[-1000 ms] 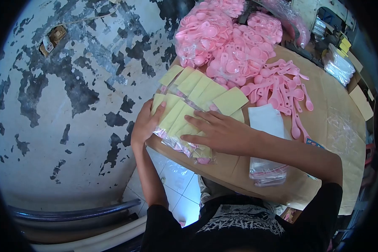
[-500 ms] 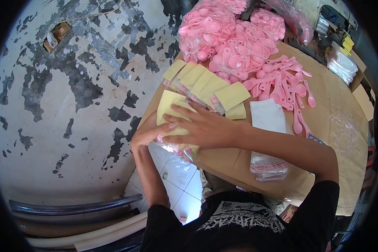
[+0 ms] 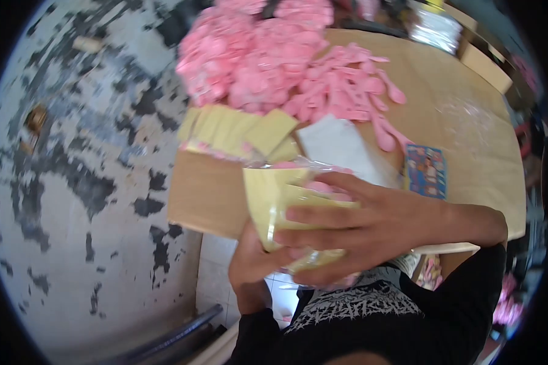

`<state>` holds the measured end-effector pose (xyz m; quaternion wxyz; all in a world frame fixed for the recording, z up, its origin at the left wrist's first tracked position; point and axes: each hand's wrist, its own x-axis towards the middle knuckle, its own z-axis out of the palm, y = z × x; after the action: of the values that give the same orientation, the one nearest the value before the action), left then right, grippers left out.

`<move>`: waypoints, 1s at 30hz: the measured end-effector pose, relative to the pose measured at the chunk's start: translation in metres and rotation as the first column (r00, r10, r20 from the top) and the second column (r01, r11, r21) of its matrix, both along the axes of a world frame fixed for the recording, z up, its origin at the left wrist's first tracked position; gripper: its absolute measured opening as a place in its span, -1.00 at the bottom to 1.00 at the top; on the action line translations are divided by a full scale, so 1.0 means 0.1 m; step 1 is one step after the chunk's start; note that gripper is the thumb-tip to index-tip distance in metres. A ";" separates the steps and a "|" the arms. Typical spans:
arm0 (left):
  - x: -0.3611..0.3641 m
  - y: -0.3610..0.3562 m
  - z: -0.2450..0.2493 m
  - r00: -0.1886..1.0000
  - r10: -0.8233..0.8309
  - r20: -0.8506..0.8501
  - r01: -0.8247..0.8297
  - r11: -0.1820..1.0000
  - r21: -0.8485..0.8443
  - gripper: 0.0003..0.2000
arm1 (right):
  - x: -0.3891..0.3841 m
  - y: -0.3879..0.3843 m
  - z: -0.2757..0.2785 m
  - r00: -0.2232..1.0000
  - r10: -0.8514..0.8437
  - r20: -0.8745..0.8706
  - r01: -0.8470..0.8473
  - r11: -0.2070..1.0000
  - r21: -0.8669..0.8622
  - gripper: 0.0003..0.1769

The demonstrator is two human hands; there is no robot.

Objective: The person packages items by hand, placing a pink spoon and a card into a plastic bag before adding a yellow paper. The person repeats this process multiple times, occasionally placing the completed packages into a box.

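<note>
1. Stack of yellow-carded packets (image 3: 275, 198): held in the air at the table's near edge, in front of the chest; pink shows through the clear wrap.
2. Right hand (image 3: 371, 228): laid over the stack's front, fingers spread and pressed on it.
3. Left hand (image 3: 252, 261): clamped under the stack from below.
4. Table (image 3: 204, 198): brown; row of yellow packets (image 3: 237, 128) just behind the stack, white sheets (image 3: 341, 149) beside it.
5. Further back: pink spoons (image 3: 268, 61), heaped; printed card (image 3: 425, 170) to the right. View blurred.
</note>
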<state>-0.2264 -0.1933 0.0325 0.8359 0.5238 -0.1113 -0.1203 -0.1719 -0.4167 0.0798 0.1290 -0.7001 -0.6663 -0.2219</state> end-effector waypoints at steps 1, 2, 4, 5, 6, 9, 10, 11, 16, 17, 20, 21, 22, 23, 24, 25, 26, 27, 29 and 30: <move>0.03 -0.20 0.04 0.995 -0.103 0.005 0.103 0.993 0.057 -0.30 | -0.13 -0.23 0.01 0.998 -0.059 -0.028 0.058 0.998 -0.018 -0.60; 0.05 -0.40 0.09 0.978 -0.209 0.012 0.207 0.972 0.114 -0.31 | -0.27 -0.46 0.01 0.991 -0.122 -0.054 0.120 0.992 -0.036 -0.60; 0.10 -0.81 0.16 0.914 -0.405 0.001 0.401 0.905 0.140 -0.32 | -0.61 -0.89 -0.04 0.949 -0.313 0.026 0.314 0.946 -0.075 -0.57; 0.12 -1.02 0.17 0.868 -0.496 -0.004 0.491 0.857 0.156 -0.33 | -0.80 -1.09 -0.06 0.916 -0.396 0.059 0.400 0.914 -0.075 -0.56; 0.13 -1.25 0.18 0.825 -0.564 0.050 0.547 0.817 0.182 -0.33 | -1.01 -1.27 -0.09 0.874 -0.476 0.091 0.483 0.873 -0.073 -0.56; 0.01 -1.94 0.03 0.678 -0.729 0.090 0.713 0.683 0.158 -0.33 | -1.63 -1.73 -0.19 0.737 -0.668 -0.103 0.666 0.744 -0.053 -0.63; -0.08 -2.16 -0.04 0.644 -0.758 0.101 0.748 0.652 0.124 -0.33 | -1.83 -1.85 -0.22 0.679 -0.716 -0.165 0.720 0.693 -0.045 -0.64; -0.17 -2.37 -0.08 0.611 -0.784 0.111 0.780 0.620 0.089 -0.33 | -2.06 -1.94 -0.25 0.607 -0.770 -0.198 0.774 0.629 -0.071 -0.64; -0.65 -3.30 -0.41 0.398 -0.908 0.128 0.891 0.416 0.180 -0.35 | -3.10 -2.23 -0.67 0.210 -0.943 -0.260 0.963 0.245 -0.111 -0.56; -0.75 -3.46 -0.49 0.405 -0.887 0.220 0.846 0.455 0.278 -0.35 | -3.28 -2.25 -0.79 0.103 -0.960 -0.259 0.983 0.139 -0.124 -0.55; -1.11 -3.94 -0.93 0.257 -0.952 0.165 0.930 0.291 0.225 -0.38 | -3.78 -2.28 -1.14 -0.169 -0.945 -0.281 0.974 -0.116 -0.196 -0.51; -1.22 -4.07 -1.07 0.189 -0.973 0.134 0.950 0.216 0.224 -0.38 | -3.91 -2.28 -1.25 -0.248 -0.923 -0.293 0.957 -0.186 -0.225 -0.49; -1.32 -4.19 -1.20 0.121 -0.987 0.104 0.965 0.141 0.223 -0.39 | -4.03 -2.28 -1.35 -0.295 -0.903 -0.311 0.946 -0.230 -0.229 -0.47; -1.42 -4.28 -1.31 0.055 -0.996 0.071 0.973 0.069 0.219 -0.40 | -4.13 -2.28 -1.43 -0.338 -0.881 -0.332 0.934 -0.269 -0.236 -0.44; -1.53 -4.36 -1.42 0.031 -0.997 0.069 0.975 0.045 0.219 -0.40 | -4.22 -2.29 -1.51 -0.375 -0.858 -0.350 0.922 -0.305 -0.240 -0.42; -1.62 -4.45 -1.48 0.009 -0.997 0.071 0.975 0.025 0.220 -0.40 | -4.32 -2.29 -1.60 -0.391 -0.856 -0.338 0.917 -0.332 -0.220 -0.42; -1.69 -4.51 -1.54 -0.012 -0.997 0.072 0.975 0.004 0.221 -0.40 | -4.39 -2.29 -1.64 -0.423 -0.848 -0.318 0.903 -0.364 -0.229 -0.43; -1.66 -4.54 -1.39 -0.082 -0.997 0.002 0.971 -0.079 0.226 -0.39 | -4.44 -2.30 -1.67 -0.458 -0.839 -0.295 0.886 -0.401 -0.234 -0.44; -1.75 -4.61 -1.39 -0.108 -0.993 0.041 0.977 -0.098 0.188 -0.39 | -4.58 -2.33 -1.79 -0.507 -0.814 -0.284 0.861 -0.466 -0.202 -0.52; -1.82 -4.65 -1.42 -0.117 -0.991 0.068 0.980 -0.104 0.169 -0.39 | -4.62 -2.33 -1.80 -0.506 -0.814 -0.286 0.862 -0.471 -0.186 -0.58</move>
<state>-0.4081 -0.6586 -0.1092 0.4400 0.3013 -0.5308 -0.6587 -0.6336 -0.6500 -0.1001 0.0317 -0.9365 0.3085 -0.1638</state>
